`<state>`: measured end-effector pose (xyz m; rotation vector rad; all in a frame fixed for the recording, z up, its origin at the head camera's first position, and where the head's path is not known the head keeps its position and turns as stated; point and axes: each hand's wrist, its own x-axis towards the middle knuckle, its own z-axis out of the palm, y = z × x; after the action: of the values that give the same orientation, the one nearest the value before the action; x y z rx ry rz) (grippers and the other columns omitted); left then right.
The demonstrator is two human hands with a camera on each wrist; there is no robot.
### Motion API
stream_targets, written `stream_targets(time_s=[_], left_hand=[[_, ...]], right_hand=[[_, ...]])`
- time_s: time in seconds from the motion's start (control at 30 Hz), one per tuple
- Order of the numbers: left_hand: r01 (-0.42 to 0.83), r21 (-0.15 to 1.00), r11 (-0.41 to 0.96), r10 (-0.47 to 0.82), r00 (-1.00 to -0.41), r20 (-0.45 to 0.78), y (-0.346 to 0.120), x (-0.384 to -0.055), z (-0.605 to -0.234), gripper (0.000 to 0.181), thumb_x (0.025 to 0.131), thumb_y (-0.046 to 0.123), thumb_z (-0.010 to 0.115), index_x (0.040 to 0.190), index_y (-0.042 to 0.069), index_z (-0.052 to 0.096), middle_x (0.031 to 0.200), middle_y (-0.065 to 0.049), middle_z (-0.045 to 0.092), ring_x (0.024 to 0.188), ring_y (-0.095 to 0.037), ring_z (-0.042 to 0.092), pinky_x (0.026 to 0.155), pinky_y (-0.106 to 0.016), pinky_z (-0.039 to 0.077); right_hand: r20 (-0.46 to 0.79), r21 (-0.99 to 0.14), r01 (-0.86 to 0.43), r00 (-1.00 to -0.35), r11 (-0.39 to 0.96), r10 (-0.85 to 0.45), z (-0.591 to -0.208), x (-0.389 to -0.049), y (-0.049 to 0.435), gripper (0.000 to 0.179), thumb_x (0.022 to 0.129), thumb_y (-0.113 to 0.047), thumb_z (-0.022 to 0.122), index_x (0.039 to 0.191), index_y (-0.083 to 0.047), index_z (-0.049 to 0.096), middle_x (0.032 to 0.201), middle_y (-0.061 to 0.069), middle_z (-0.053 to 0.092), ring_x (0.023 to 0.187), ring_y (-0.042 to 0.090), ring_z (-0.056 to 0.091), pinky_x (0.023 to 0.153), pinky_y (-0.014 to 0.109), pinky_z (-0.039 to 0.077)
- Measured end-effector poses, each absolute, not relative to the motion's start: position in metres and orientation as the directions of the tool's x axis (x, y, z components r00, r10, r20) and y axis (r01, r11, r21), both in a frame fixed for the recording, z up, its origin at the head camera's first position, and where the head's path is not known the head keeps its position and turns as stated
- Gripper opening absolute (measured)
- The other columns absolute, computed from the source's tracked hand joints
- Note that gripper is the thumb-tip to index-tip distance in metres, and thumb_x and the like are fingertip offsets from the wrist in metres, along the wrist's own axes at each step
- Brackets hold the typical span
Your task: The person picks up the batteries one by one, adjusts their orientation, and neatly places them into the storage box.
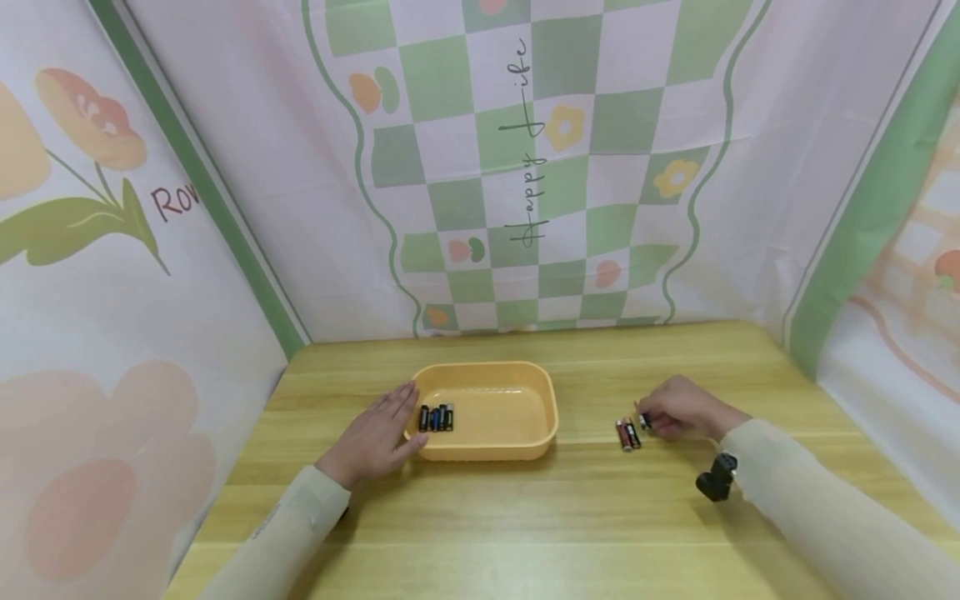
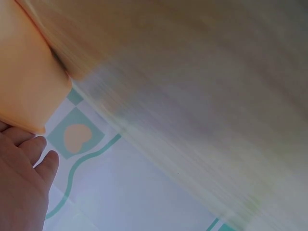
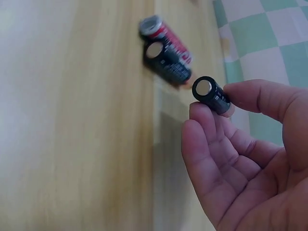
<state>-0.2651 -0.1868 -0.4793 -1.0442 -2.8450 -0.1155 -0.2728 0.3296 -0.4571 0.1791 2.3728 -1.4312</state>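
Observation:
Between thumb and fingertips my right hand (image 1: 681, 410) pinches a small black battery (image 3: 211, 95), its flat metal end showing in the right wrist view. Beside that hand, a red battery (image 1: 624, 435) and a second black battery (image 1: 633, 432) lie side by side on the table. My left hand (image 1: 377, 438) rests at the left end of a yellow plastic tray (image 1: 480, 452), fingers extended along the rim and thumb at the near corner. Several dark batteries (image 1: 436, 417) form a row inside the tray, against its left side.
The wooden table (image 1: 480, 525) reaches back to a patterned cloth (image 1: 525, 283) with green checks. Printed cloth also hangs at the left and right. A small black device (image 1: 717, 477) is fixed at the right sleeve.

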Motion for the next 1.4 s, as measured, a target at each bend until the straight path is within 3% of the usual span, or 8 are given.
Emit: stream_targets(time_s=[0.4, 1.4], left_hand=[[0.647, 0.030, 0.762, 0.639, -0.758, 0.129, -0.187, -0.266, -0.480, 0.082, 0.101, 0.060, 0.024, 0.154, -0.001, 0.015, 0.160, -0.015, 0.010, 0.146, -0.027, 0.009, 0.117, -0.040, 0.012], [0.653, 0.015, 0.757, 0.646, -0.752, 0.131, -0.187, -0.265, -0.480, 0.082, 0.101, 0.061, 0.024, 0.153, -0.002, 0.015, 0.160, -0.015, 0.009, 0.146, -0.027, 0.010, 0.117, -0.040, 0.014]], right_hand=[[-0.358, -0.858, 0.262, -0.922, 0.442, -0.148, -0.438, -0.279, 0.310, 0.018, 0.092, -0.013, 0.065, 0.090, 0.005, 0.066, 0.074, 0.007, 0.063, 0.065, 0.019, 0.064, 0.069, 0.038, 0.059], [-0.306, -0.911, 0.205, -0.918, 0.359, -0.253, -0.399, -0.306, 0.238, 0.026, 0.091, -0.015, 0.068, 0.103, 0.008, 0.063, 0.084, 0.011, 0.065, 0.073, 0.021, 0.066, 0.077, 0.038, 0.058]])
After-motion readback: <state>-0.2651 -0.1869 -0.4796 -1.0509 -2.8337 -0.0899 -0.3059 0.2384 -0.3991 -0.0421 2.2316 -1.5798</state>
